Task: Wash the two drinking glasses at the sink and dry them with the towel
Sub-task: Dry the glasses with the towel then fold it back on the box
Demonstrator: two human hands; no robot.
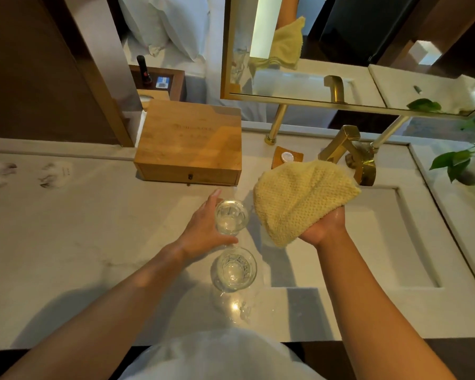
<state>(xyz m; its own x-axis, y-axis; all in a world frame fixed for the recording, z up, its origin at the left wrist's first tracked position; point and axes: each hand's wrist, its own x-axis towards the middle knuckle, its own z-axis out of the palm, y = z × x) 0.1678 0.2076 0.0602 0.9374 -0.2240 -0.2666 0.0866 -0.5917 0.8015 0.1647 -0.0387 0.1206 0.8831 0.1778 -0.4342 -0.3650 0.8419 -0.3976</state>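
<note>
Two clear drinking glasses stand upright on the pale counter left of the sink point(390, 242). My left hand point(203, 229) grips the far glass point(231, 217), thumb and fingers curled round its side. The near glass point(234, 269) stands free just below it, close to the counter's front. My right hand point(324, 226) is palm up over the sink's left edge, and the yellow knitted towel point(299, 198) is draped over its fingers, hiding them.
A wooden box point(188, 144) with a drawer sits behind the glasses. The gold faucet point(348, 152) stands at the sink's back, a small wooden coaster point(287, 157) left of it. A leafy plant point(466, 163) is at the right. A mirror point(327, 50) hangs above.
</note>
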